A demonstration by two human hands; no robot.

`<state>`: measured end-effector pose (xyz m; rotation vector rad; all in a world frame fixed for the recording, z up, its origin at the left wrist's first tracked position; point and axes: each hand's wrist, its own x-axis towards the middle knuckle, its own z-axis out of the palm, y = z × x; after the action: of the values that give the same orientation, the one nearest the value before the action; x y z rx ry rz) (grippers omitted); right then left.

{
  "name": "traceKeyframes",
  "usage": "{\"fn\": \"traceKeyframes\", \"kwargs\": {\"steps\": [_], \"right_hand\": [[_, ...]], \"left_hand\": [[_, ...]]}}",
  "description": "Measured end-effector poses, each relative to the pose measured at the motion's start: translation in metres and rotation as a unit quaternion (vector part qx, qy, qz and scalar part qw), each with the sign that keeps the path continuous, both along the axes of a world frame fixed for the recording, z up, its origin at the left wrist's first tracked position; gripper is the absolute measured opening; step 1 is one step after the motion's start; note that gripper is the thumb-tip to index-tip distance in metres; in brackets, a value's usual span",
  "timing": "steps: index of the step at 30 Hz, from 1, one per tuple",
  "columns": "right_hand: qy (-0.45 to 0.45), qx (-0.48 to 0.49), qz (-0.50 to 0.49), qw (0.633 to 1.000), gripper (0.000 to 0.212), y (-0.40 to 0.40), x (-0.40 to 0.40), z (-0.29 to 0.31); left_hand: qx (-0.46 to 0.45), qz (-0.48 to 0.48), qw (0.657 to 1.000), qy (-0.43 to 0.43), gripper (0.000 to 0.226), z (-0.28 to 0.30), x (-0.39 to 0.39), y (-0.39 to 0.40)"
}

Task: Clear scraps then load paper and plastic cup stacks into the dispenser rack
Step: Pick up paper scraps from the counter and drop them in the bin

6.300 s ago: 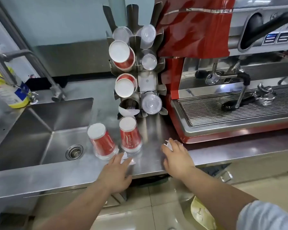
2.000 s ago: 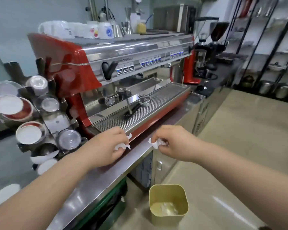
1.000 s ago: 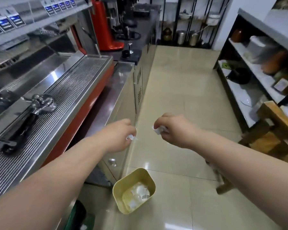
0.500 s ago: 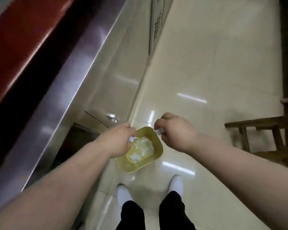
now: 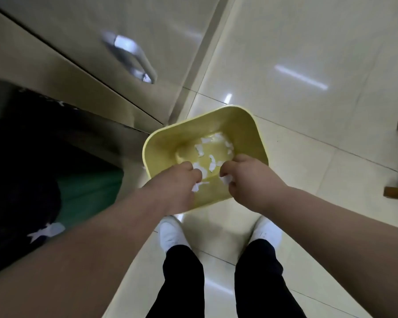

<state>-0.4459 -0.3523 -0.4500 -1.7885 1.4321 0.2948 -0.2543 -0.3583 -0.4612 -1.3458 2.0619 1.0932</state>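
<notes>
Over glossy tile floor (image 5: pixel 308 53), both hands pinch paper scraps (image 5: pixel 226 179) above yellow bin (image 5: pixel 244 125) beside cabinet (image 5: pixel 83 31).

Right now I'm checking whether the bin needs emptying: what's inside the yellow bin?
White paper scraps lie scattered on the floor of the yellow bin. The left hand and right hand cover its near part.

A glossy pale tiled floor (image 5: pixel 308 53) carries a yellow bin (image 5: pixel 244 125) with white paper scraps (image 5: pixel 201 149) at its bottom, and two white shoes (image 5: pixel 171 234) just beside it.
</notes>
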Motion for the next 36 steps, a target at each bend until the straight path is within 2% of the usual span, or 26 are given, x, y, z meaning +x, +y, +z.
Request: {"fn": "traceKeyframes", "kwargs": {"steps": [5,9,17,26,36], "right_hand": [[0.004,0.02,-0.026,0.999,0.039,0.003,0.0,-0.05],[0.015,0.026,-0.026,0.999,0.042,-0.008,0.007,-0.077],[0.047,0.035,0.001,0.998,0.035,-0.028,0.02,-0.123],[0.082,0.058,0.019,0.995,0.029,-0.035,0.024,-0.151],[0.117,0.104,0.082,0.984,0.042,-0.043,0.026,-0.154]], "left_hand": [[0.029,0.001,1.0,-0.013,0.039,-0.054,0.0,0.007],[0.024,0.004,0.999,-0.023,0.033,-0.077,-0.005,0.0],[0.03,0.003,0.997,-0.065,0.034,-0.119,-0.01,-0.013],[0.037,0.003,0.997,-0.072,0.035,-0.147,-0.004,-0.01],[0.044,-0.018,0.992,-0.114,0.039,-0.156,-0.006,-0.013]]}}
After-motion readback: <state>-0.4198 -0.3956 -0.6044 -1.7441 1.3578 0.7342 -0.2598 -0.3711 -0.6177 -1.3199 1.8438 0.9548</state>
